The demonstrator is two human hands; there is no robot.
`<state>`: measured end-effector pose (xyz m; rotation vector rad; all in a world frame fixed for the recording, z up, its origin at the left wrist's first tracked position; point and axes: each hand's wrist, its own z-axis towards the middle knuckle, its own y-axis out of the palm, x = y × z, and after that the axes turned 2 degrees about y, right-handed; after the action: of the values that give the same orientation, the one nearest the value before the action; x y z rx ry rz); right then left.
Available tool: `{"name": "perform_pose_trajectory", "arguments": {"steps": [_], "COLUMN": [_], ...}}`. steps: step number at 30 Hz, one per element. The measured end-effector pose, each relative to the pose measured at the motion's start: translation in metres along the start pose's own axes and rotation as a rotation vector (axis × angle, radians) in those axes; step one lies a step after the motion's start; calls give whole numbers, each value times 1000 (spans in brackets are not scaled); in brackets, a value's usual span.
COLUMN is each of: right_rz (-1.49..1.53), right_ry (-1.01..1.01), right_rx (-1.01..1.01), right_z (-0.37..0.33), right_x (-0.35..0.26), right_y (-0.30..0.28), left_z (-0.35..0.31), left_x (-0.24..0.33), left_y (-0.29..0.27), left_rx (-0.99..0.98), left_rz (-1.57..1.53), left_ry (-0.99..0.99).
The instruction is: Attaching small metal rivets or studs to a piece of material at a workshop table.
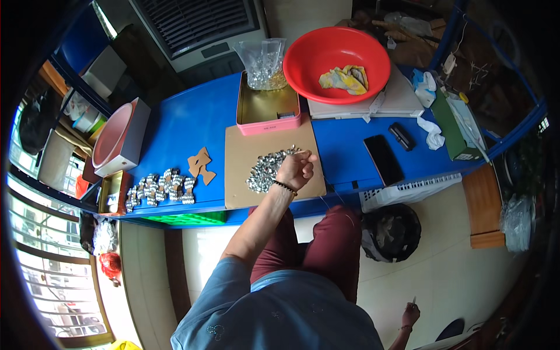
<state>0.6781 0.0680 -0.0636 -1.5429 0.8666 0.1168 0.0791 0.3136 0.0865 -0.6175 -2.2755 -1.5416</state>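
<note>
My left hand (296,170), with a dark bead bracelet at the wrist, is closed over the right side of a pile of small silvery beads (265,169). What its fingers pinch is too small to make out. The beads lie on a brown cardboard sheet (238,149). A thin pale thread (337,193) hangs near that hand, above my knees; its ends are not clear. Far off to the lower right, my right hand (410,315) is held away from the table, closed on a thin pale stick-like thing (414,300).
Silvery beaded pieces (160,188) and brown card cutouts (200,165) lie left on the blue table (192,111). Behind the beads are a pink-rimmed tin (269,126), a bag of beads (265,70) and a red basin (297,76). A phone (383,159) lies right, above a black bin (391,233).
</note>
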Motion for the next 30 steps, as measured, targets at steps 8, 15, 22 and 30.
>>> {"name": "perform_pose_trajectory", "arguments": {"steps": [8,15,22,30], "right_rz": [-465,-739,-382,296], "right_ry": [244,344,-561,-761], "right_rx": [-15,-154,-26,-907], "right_z": [-32,-43,43,-57], "right_x": [107,131,-67,-466], "right_y": [18,4,66,140], "left_z": [-78,-120,-149,-177], "left_x": [14,-24,-34,-27], "left_y": [-40,-66,-65,-74], "left_rx": [38,52,193,269], "left_rz": [232,308,316,285], "left_ry": [156,104,74,177]}}
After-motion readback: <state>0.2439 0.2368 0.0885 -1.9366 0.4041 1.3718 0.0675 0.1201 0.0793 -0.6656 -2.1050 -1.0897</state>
